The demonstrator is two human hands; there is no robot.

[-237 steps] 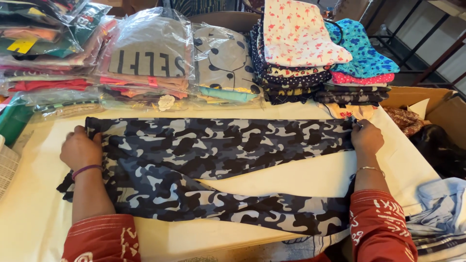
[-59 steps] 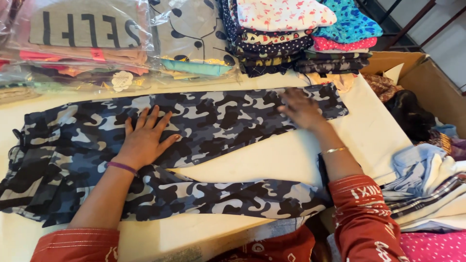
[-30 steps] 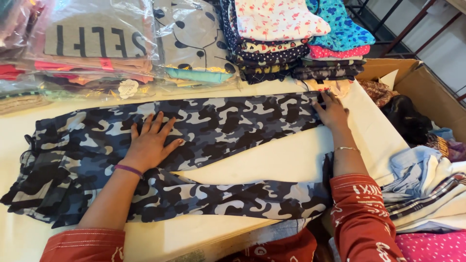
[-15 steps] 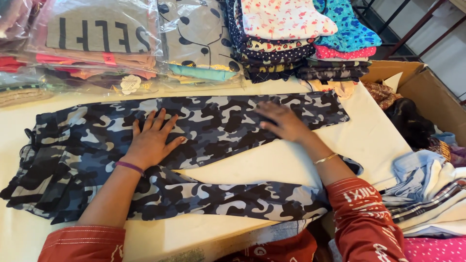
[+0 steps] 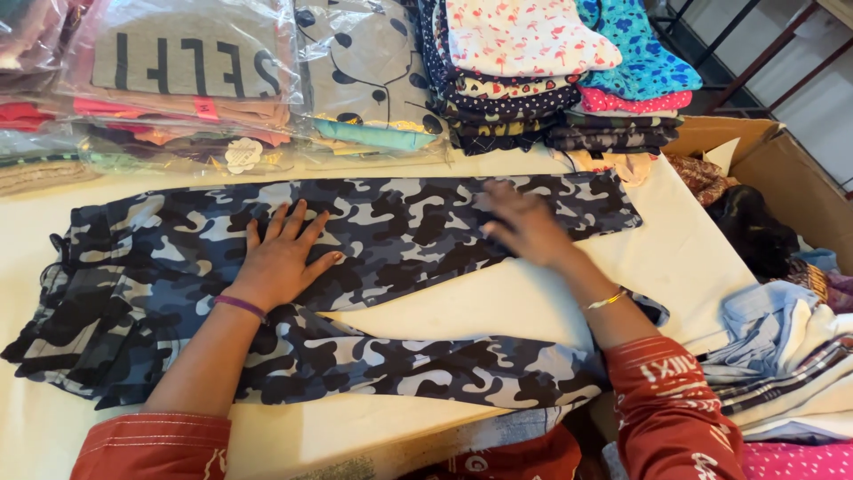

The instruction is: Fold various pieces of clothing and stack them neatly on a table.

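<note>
— Lying which way from the fingers, those camouflage trousers (image 5: 355,267)?

— Spread flat on the table (image 5: 533,302), long axis running left to right, waistband end bunched well out beyond the left hand (image 5: 283,262), cuff ends off past the right hand (image 5: 526,229). Upper leg straight under both palms, lower leg angled away nearer the body, just behind the left wrist with its purple band (image 5: 238,306)

— Nearer which end, each hand?

— Left planted about mid-thigh of the upper leg, closer to the bunched waist. Right further along the same leg, near the cuff but not at it, a stretch of cloth showing beyond the fingertips

— And the fingers?

— Left fingers (image 5: 298,227) splayed wide and pressed flat on the cloth, gripping nothing. Right blurred; looks open and flat on the fabric as well, pinching nothing so far as can be made out

— Arm pose?

— Both forearms reaching forward out of red sleeves, left nearly straight ahead, right slanting inward with a thin bangle (image 5: 608,300) at the wrist

— Beyond the fingertips?

— Bagged garments (image 5: 187,80) past the left hand, a stack of folded printed clothes (image 5: 542,80) past the right. Open cardboard box (image 5: 764,169) off to the right of the right hand, striped cloth (image 5: 782,356) heaped beside that elbow
</note>
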